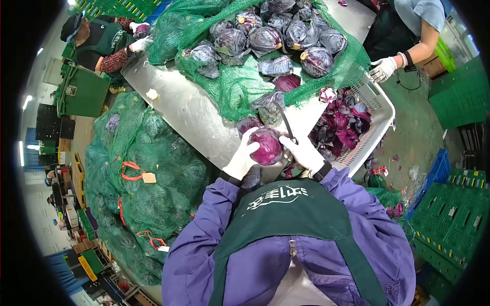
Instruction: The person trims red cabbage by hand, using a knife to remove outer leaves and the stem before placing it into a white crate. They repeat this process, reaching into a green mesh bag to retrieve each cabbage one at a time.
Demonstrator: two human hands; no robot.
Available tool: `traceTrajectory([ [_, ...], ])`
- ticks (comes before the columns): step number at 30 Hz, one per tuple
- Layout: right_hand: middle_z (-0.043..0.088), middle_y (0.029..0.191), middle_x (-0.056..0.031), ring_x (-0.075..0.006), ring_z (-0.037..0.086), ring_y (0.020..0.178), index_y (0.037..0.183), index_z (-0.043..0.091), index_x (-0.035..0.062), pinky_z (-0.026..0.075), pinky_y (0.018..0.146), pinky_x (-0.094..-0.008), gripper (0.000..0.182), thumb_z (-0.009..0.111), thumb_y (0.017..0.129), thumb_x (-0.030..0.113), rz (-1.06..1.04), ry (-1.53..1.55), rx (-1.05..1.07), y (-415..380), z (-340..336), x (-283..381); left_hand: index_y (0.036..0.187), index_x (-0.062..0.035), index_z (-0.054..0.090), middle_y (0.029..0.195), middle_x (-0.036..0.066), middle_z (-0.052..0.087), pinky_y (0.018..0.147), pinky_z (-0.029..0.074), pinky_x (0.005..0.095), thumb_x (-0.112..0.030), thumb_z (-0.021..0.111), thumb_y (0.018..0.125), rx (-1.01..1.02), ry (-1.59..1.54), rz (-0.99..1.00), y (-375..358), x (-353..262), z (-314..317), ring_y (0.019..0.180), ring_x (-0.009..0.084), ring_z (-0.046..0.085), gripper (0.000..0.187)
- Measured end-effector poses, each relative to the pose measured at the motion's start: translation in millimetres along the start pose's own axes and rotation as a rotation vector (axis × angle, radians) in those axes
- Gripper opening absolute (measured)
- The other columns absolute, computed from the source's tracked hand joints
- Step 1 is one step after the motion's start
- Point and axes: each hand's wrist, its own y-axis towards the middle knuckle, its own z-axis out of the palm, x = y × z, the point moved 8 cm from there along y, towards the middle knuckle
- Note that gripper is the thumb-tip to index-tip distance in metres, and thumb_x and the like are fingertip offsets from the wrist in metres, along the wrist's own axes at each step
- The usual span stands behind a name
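Observation:
A peeled red cabbage [266,146] is held between my two white-gloved hands above the near edge of the metal table [176,115]. My left hand [242,157] wraps its left side. On its right side is my right hand [303,152], which also holds a knife [286,121] with a dark curved blade pointing up and away. Just behind the held cabbage sits another cabbage [248,125]. Loose outer leaves [270,106] lie beyond it, beside an open green net [235,89] with several unpeeled cabbages [265,40].
A white crate [378,109] of purple leaves stands at the right. Full green net sacks [153,178] are piled at the left. One co-worker [104,43] is at the upper left, another co-worker's gloved hand [383,69] at the upper right. Green crates [449,217] stand lower right.

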Motion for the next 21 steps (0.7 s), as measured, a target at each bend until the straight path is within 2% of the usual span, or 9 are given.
traceTrajectory([
  [1,0.066,0.087,-0.0057,-0.0103,0.061,0.071,0.126,0.057,0.0025,0.050,0.061,-0.0236,0.041,0.066,0.089,0.015,0.001,-0.001,0.000,2,1,1,0.139,-0.0072,0.035,0.137,0.013,0.045,0.106,0.040,0.0395,-0.013,0.074,0.078,0.029,0.481,0.164,-2,-15,4,0.129,0.0281,0.043,0.073],
  [2,0.066,0.095,-0.0083,-0.0143,0.062,0.082,0.126,0.057,0.0016,0.051,0.071,-0.0274,0.042,0.067,0.087,0.016,-0.218,-0.112,-0.007,2,5,18,0.139,-0.0066,0.035,0.135,0.013,0.046,0.106,0.039,0.0392,-0.011,0.073,0.079,0.058,0.962,0.328,-5,-24,13,0.127,0.0266,0.044,0.071],
  [3,0.067,0.103,-0.0110,-0.0183,0.063,0.093,0.125,0.057,0.0008,0.052,0.081,-0.0313,0.043,0.069,0.086,0.016,-0.435,-0.221,-0.014,-2,9,33,0.137,-0.0074,0.039,0.135,0.013,0.046,0.106,0.037,0.0383,-0.013,0.076,0.077,0.102,1.020,0.385,-7,-20,19,0.125,0.0243,0.044,0.071],
  [4,0.064,0.114,-0.0152,-0.0236,0.060,0.106,0.123,0.058,0.0007,0.047,0.094,-0.0376,0.046,0.071,0.082,0.017,-0.320,-0.256,-0.013,0,11,24,0.137,-0.0071,0.039,0.133,0.014,0.047,0.107,0.036,0.0402,-0.015,0.079,0.071,0.081,1.202,0.514,-11,-20,26,0.126,0.0271,0.044,0.078],
  [7,0.064,0.114,-0.0154,-0.0251,0.061,0.103,0.122,0.058,0.0007,0.048,0.093,-0.0376,0.050,0.073,0.078,0.017,-0.229,-0.380,-0.056,-1,7,15,0.137,-0.0054,0.037,0.131,0.017,0.046,0.106,0.037,0.0421,-0.016,0.084,0.056,0.005,1.803,0.723,-14,-12,51,0.125,0.0340,0.043,0.094],
  [10,0.064,0.112,-0.0158,-0.0268,0.062,0.101,0.122,0.058,0.0017,0.049,0.092,-0.0382,0.051,0.073,0.076,0.015,-0.191,-0.383,-0.051,10,-3,-11,0.137,-0.0044,0.037,0.133,0.017,0.044,0.106,0.037,0.0419,-0.018,0.085,0.055,-0.134,1.584,0.773,-11,-10,33,0.125,0.0334,0.043,0.096],
  [16,0.068,0.098,-0.0148,-0.0225,0.064,0.086,0.117,0.060,-0.0003,0.050,0.080,-0.0335,0.041,0.065,0.080,0.016,-0.324,-0.527,-0.072,15,-2,-19,0.140,-0.0016,0.031,0.133,0.018,0.042,0.105,0.038,0.0409,-0.016,0.087,0.055,-0.154,1.602,0.748,1,0,11,0.124,0.0310,0.044,0.103],
  [18,0.066,0.097,-0.0186,-0.0338,0.064,0.089,0.111,0.065,0.0059,0.051,0.081,-0.0412,0.039,0.065,0.075,0.023,-0.198,-0.646,-0.148,11,-3,-9,0.140,-0.0020,0.031,0.133,0.018,0.042,0.105,0.038,0.0409,-0.016,0.087,0.055,-0.158,1.548,0.734,3,0,8,0.124,0.0305,0.044,0.102],
  [21,0.066,0.081,-0.0190,-0.0351,0.064,0.076,0.098,0.068,0.0048,0.052,0.071,-0.0413,0.027,0.060,0.077,0.019,-0.215,-0.612,-0.246,28,-21,-33,0.140,-0.0032,0.031,0.133,0.015,0.044,0.106,0.037,0.0397,-0.015,0.087,0.058,-0.025,1.409,0.665,7,-5,6,0.125,0.0275,0.043,0.100],
])
